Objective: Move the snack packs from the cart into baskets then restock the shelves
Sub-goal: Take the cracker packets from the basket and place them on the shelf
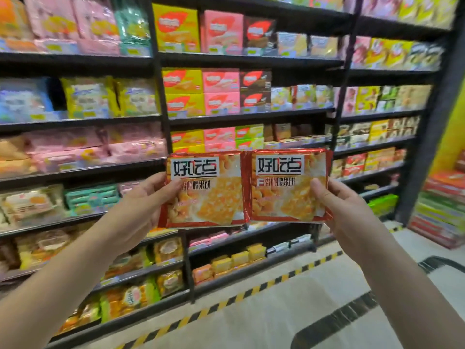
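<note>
Left hand pinches the left snack pack by its 9 o'clock edge, thumb on front. Right hand grips the right snack pack by its 3 o'clock edge likewise, so each pack sits inboard of its grip, upright, near-square, inner edges touching. Shelves stand at 12 o'clock beyond both packs, hands abt level, neither clearly nearer. Most boards look full, so room's tight; I'd judge the dark bay at 5 o'clock, below the right pack, the likeliest slot.
</note>
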The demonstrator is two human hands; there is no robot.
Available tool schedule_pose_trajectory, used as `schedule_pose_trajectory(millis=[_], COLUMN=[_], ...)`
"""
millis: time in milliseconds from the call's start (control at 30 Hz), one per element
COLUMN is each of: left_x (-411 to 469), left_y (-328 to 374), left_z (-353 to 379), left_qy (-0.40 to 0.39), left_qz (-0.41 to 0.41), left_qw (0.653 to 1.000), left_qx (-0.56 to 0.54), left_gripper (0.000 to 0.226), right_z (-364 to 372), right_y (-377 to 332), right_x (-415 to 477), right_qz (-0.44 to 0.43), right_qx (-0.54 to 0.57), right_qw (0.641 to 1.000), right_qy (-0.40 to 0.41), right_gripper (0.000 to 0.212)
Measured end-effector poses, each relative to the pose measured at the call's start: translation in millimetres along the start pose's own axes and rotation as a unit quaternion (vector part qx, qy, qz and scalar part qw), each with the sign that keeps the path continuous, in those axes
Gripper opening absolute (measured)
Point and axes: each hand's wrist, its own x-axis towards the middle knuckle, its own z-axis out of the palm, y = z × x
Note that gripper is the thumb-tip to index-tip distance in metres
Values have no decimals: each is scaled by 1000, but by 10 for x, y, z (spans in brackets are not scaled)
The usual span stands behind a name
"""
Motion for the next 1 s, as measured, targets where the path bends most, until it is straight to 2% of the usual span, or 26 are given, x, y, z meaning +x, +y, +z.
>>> schedule_pose_trajectory(millis=[167, 333, 600, 733, 1000], left_x=[966, 2062, 3596, 4145, 5118], left_y=[-398, -751, -949, -1071, -1387], left_z=[616, 1195, 1956, 2267, 2940], left_qy=[-37, -39, -53, -46, 12], left_qz=[-16, -23, -30, -38, -41], left_qw=[999, 999, 998, 998, 998], left_qx=[-9, -12, -7, 15, 36], left_gripper=[37, 30, 32, 40, 41], right_z=[-714, -1345, -2209, -2596, -3433], right_y=[156, 332, 379, 469, 677], right_x=[696, 1628, 3036, 3622, 5013], right_qz=[3, 16, 26, 25, 34], right_qx=[-34, -58, -67, -66, -69], right_qw=[999, 996, 994, 995, 997], right_qy=[40, 61, 83, 73, 3], right_gripper=[25, 27, 27, 26, 22])
